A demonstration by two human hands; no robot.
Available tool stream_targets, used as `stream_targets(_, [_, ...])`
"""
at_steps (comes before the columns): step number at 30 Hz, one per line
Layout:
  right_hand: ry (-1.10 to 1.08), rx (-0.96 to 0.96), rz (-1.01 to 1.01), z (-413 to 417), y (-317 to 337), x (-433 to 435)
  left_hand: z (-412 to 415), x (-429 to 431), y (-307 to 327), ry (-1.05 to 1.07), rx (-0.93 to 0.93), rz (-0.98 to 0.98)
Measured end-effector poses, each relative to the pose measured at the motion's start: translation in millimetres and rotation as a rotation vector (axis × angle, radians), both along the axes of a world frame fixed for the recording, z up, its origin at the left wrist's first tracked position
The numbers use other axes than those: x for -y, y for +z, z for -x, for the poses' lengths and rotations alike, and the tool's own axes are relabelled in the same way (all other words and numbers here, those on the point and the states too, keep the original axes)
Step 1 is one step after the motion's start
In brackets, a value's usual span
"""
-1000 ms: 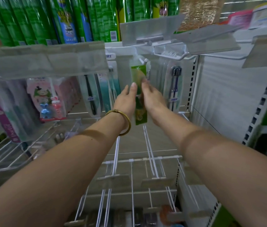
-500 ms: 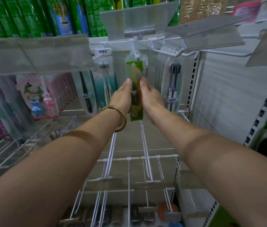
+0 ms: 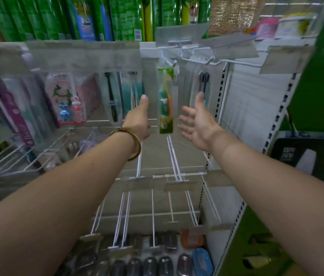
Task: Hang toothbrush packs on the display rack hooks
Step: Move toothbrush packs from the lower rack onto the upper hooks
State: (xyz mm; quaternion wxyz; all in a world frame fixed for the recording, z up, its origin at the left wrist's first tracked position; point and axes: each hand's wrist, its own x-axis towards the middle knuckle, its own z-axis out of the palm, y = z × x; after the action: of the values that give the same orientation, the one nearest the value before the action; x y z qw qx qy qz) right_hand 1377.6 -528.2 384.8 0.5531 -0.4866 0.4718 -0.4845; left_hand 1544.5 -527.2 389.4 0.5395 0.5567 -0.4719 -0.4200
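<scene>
Green toothbrush pack [image 3: 166, 100] hung on the white rack hook [image 3: 174, 63]. Left hand [image 3: 139, 120] and right hand [image 3: 197, 124] flanked it, both clear of the pack, fingers loose, gripping nothing. Brass bangle [image 3: 117, 131] on left wrist.

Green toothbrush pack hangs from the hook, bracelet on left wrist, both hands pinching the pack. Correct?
Wrong on the hands. In the head view the left hand and right hand are open, either side of the green toothbrush pack, not touching it. It does hang from the hook; bracelet is on the left wrist.
</scene>
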Motion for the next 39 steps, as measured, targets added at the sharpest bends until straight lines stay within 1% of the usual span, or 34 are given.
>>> stream_targets(2, [0.002, 0.052, -0.027, 1.7, -0.6, -16.9, -0.4, -16.0, 1.1, -0.032, -0.115, -0.068])
stream_targets(6, [-0.019, 0.082, -0.035, 7.4, -1.8, -47.3, 6.9, -45.0, 1.5, -0.149, -0.101, -0.085])
stream_targets(8, [-0.045, 0.086, -0.039, 13.1, -1.1, -57.9, 13.5, -54.3, 2.4, -0.163, -0.113, -0.084])
stream_targets(11, [-0.071, 0.09, -0.031, 23.3, 1.7, -68.4, 27.1, -62.7, 3.5, -0.179, -0.071, -0.065])
stream_targets(15, [-0.105, 0.094, -0.012, 37.2, 4.7, -71.5, 42.9, -59.8, 5.3, -0.194, -0.076, -0.053])
stream_targets(18, [-0.119, 0.064, -0.001, 46.1, 9.7, -67.9, 56.6, -50.2, 6.5, -0.187, -0.051, -0.039])
stream_targets(22, [-0.114, -0.024, 0.063, 56.5, 11.9, -50.4, 76.8, -30.1, 13.2, -0.138, -0.119, -0.098])
stream_targets(24, [-0.121, -0.097, 0.087, 59.2, 11.8, -36.4, 84.0, -19.6, 12.2, -0.14, -0.077, -0.068])
stream_targets(27, [-0.206, -0.216, 0.081, 60.4, 11.8, -13.2, 94.4, -0.5, 3.8, -0.17, 0.035, 0.019])
stream_targets(30, [-0.252, -0.23, 0.128, 65.0, 11.4, 11.2, 104.1, 25.1, -3.4, -0.143, 0.19, 0.057])
stream_targets(32, [-0.24, -0.245, 0.174, 70.3, 10.4, 27.7, 110.5, 41.9, -4.6, -0.144, 0.249, 0.065])
stream_targets(39, [-0.193, -0.236, 0.167, 69.0, 7.1, 74.9, 124.0, 86.0, -4.9, -0.052, 0.261, 0.016])
